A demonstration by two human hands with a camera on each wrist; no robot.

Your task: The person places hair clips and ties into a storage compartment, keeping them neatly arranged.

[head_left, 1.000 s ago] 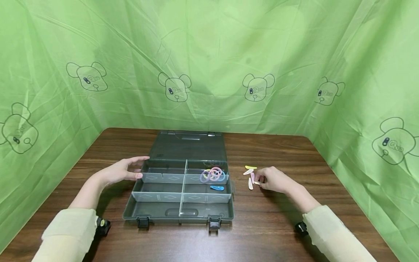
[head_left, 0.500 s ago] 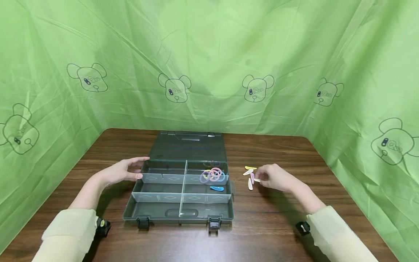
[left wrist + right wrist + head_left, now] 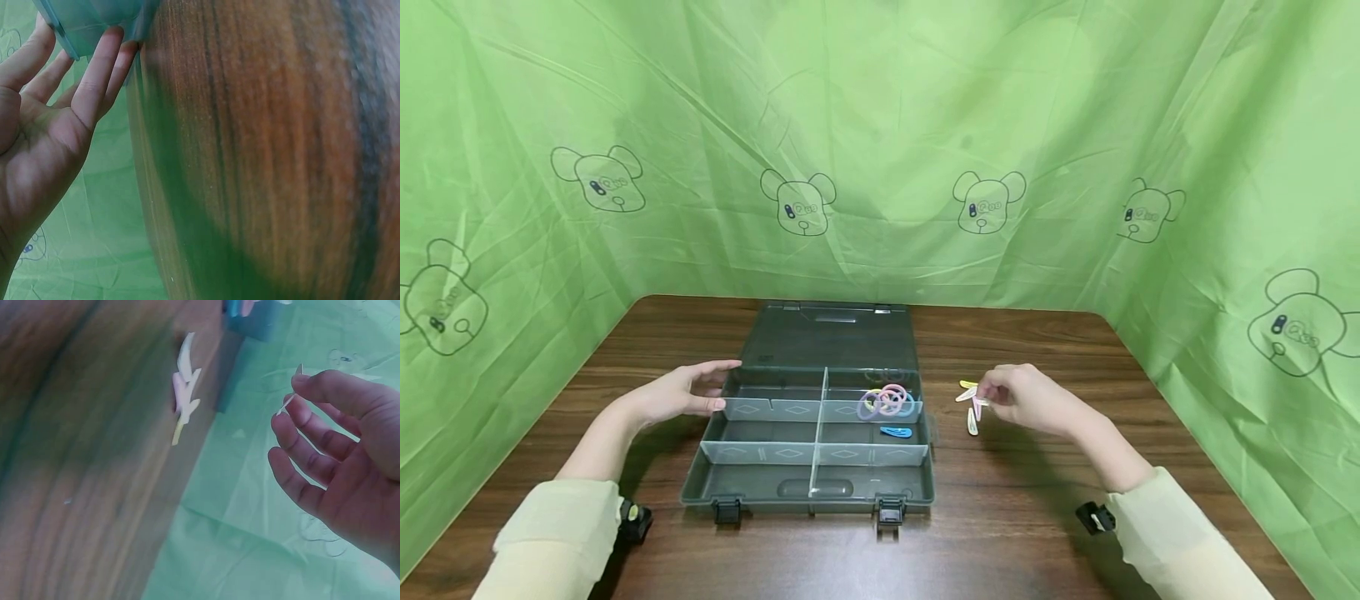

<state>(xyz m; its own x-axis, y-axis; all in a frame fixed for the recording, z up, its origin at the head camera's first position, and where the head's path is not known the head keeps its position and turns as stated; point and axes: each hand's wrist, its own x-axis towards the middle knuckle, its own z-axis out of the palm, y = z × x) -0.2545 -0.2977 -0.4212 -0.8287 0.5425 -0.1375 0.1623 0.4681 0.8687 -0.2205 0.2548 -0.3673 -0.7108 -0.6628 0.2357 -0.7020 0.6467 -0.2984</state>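
Note:
My left hand (image 3: 679, 393) rests against the left side of a grey plastic organizer box (image 3: 696, 479), fingers extended. In the left wrist view, the fingertips touch the box wall (image 3: 94, 28). My right hand (image 3: 1026, 400) pinches a pale snap hair clip (image 3: 286, 404) between thumb and fingertips, raised over the table. Below lie several more clips: a yellow clip (image 3: 967, 384), a white clip (image 3: 966, 395), a purple clip (image 3: 977, 407) and another white clip (image 3: 973, 422). Inside the box, a blue hair clip (image 3: 896, 432) lies in the middle right compartment, with coloured hair ties (image 3: 891, 400) behind it.
The box's lid (image 3: 831, 337) is folded back flat on the wooden table (image 3: 1000, 533). Translucent dividers (image 3: 762, 452) split the box into several compartments, and two black latches (image 3: 891, 511) hang at its front. Green cloth (image 3: 880, 108) with bear drawings surrounds the table.
My right hand has lifted the pale clip off the table and shifted slightly up and to the left with it. My left hand stays at the box.

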